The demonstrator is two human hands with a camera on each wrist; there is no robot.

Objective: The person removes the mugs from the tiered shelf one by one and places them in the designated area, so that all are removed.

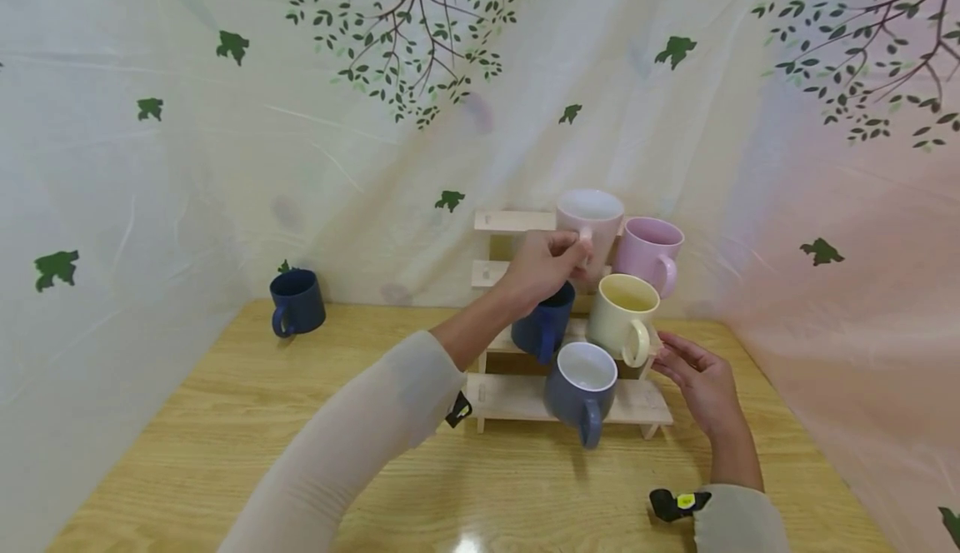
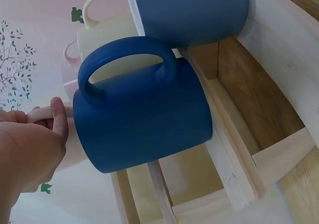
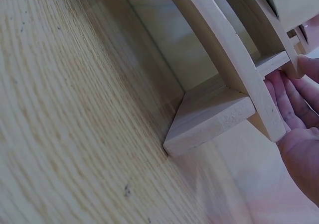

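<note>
My left hand (image 1: 546, 268) pinches the handle of a pale pink mug (image 1: 600, 228) at the top of a stepped wooden rack (image 1: 510, 396). Just below that hand, a blue mug (image 2: 144, 114) sits on a lower step, its handle facing forward. At the rack's right side, my right hand (image 1: 697, 382) grips the end of a step, thumb above and fingers beneath in the right wrist view. Beside it stands a cream mug (image 1: 621, 320), with a pink mug (image 1: 648, 246) behind. A grey-blue mug (image 1: 579, 386), white inside, occupies the bottom step.
Another dark blue mug (image 1: 300, 303) stands alone at the table's back left. The wood-grain table (image 1: 225, 436) meets a hanging sheet (image 1: 360, 170) printed with leaves and branches, which encloses the back and both sides.
</note>
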